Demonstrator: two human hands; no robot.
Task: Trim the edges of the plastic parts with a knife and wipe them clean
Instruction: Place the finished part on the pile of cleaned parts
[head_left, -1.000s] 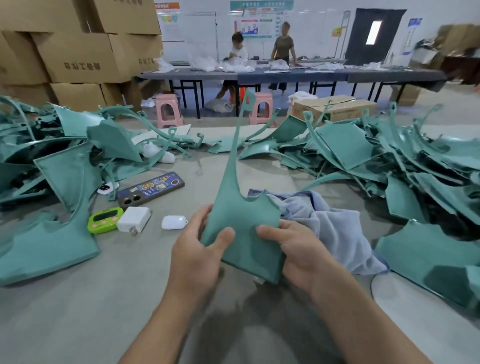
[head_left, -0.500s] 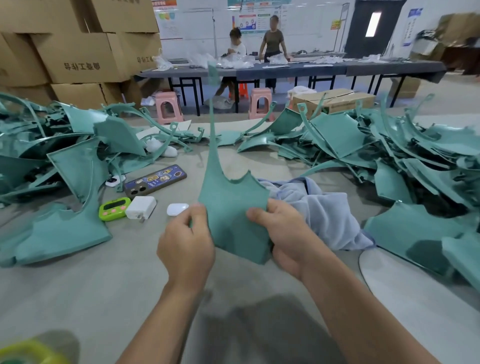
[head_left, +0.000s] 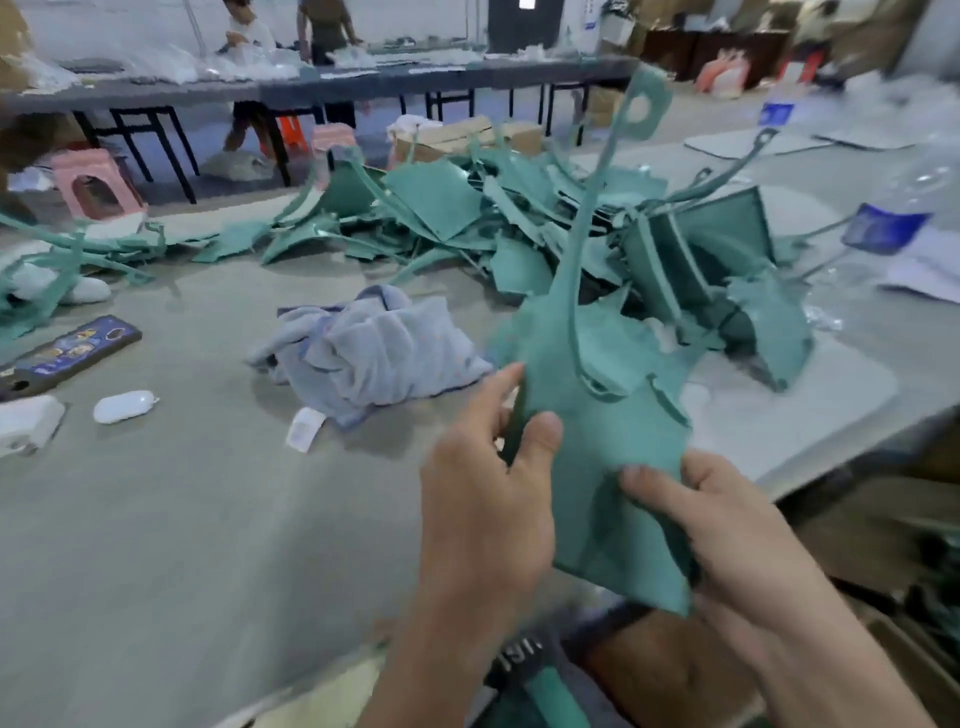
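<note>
1. The left hand (head_left: 485, 499) and the right hand (head_left: 727, 535) both hold one green plastic part (head_left: 602, 441) up in the air, close to the body, over the near edge of the counter (head_left: 171, 519).
2. The left grip is closed on the part's left edge, thumb on the front. The right grip is closed on its lower right edge, thumb on the front too.
3. The part is wide at the bottom and goes up into a long thin arm. Its long side runs from the hands up and away, leaning a bit to the right. The tip has a round hole.
4. To the left of the hands the counter is bare and wide. To the right, the counter's edge is close.
5. A crumpled blue cloth (head_left: 374, 348) lies just past the left hand.
6. A small white case (head_left: 123, 407) and a dark phone (head_left: 62, 353) lie far left.
7. Behind the cloth is a big pile of green parts (head_left: 441, 218).
8. At the back stands a long dark table (head_left: 332, 83) with people (head_left: 322, 26) at it.
</note>
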